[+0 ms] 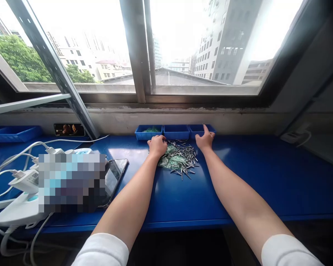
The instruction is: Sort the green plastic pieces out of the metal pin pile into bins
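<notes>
A loose pile of small metal pins (pixel 187 157) lies on the blue table with green plastic film (pixel 172 159) among and under it. My left hand (pixel 157 145) is at the pile's left edge, its fingers curled together; what they hold, if anything, is too small to name. Over the front edge of the right blue bin (pixel 192 129), my right hand (pixel 205 139) has its index finger stretched forward and its thumb apart. The middle blue bin (pixel 176 135) stands between the hands. More green film shows inside the left blue bin (pixel 149 136).
On the left are a white power strip (pixel 19 212) with chargers and cables, a dark phone (pixel 117 177) and a blurred patch. Behind them, a lit phone (pixel 69 129) leans near a metal post (pixel 81 112) and a blue tray (pixel 16 135). A window wall borders the table's back.
</notes>
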### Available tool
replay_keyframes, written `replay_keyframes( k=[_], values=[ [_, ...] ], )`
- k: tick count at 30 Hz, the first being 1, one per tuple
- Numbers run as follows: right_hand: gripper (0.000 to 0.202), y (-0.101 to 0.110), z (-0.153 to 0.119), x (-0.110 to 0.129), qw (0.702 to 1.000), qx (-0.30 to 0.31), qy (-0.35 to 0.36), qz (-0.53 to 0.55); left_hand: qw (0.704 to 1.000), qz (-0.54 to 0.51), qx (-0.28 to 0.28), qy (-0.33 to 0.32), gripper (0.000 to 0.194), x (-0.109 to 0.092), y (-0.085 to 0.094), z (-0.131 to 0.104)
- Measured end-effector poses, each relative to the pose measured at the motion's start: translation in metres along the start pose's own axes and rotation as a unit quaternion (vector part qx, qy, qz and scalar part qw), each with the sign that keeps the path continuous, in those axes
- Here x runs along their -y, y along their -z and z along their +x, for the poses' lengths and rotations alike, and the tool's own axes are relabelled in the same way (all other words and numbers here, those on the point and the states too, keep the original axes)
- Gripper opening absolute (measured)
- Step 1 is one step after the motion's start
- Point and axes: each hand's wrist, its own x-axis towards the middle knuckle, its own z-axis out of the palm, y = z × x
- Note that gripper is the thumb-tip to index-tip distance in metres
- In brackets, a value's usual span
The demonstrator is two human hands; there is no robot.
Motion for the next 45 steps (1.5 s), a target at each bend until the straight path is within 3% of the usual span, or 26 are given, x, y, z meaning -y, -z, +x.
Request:
replay_keyframes(
  k=[9,17,29,32,35,39,45],
  values=[
    [0.070,-0.002,-0.004,0.004,0.998,0.050,0.029,0.009,1.000,0.014,0.024,-0.003,0.030,0.001,-0.002,0.000],
    [0.067,-0.002,-0.016,0.023,0.970,0.180,0.147,-0.073,1.000,0.016,0.021,-0.016,0.028,0.004,-0.005,0.001],
    [0.071,-0.007,-0.019,0.022,0.962,0.199,0.154,-0.110,0.999,0.001,0.029,-0.020,0.029,0.000,-0.002,-0.001],
    [0.068,-0.007,-0.017,0.022,0.975,0.144,0.144,-0.090,0.999,-0.001,0.027,-0.044,0.031,-0.004,0.000,-0.003],
    [0.045,-0.002,-0.018,0.024,0.982,0.101,0.154,-0.043,0.997,0.013,0.033,-0.073,0.032,-0.008,0.001,-0.005],
    [0.024,0.000,-0.022,0.028,0.965,0.190,0.176,-0.032,0.994,0.015,0.060,-0.095,0.040,-0.007,0.000,-0.005],
    [0.049,-0.008,-0.029,0.029,0.947,0.262,0.148,-0.108,0.991,0.015,0.082,-0.107,0.043,-0.003,-0.005,-0.004]
  ],
)
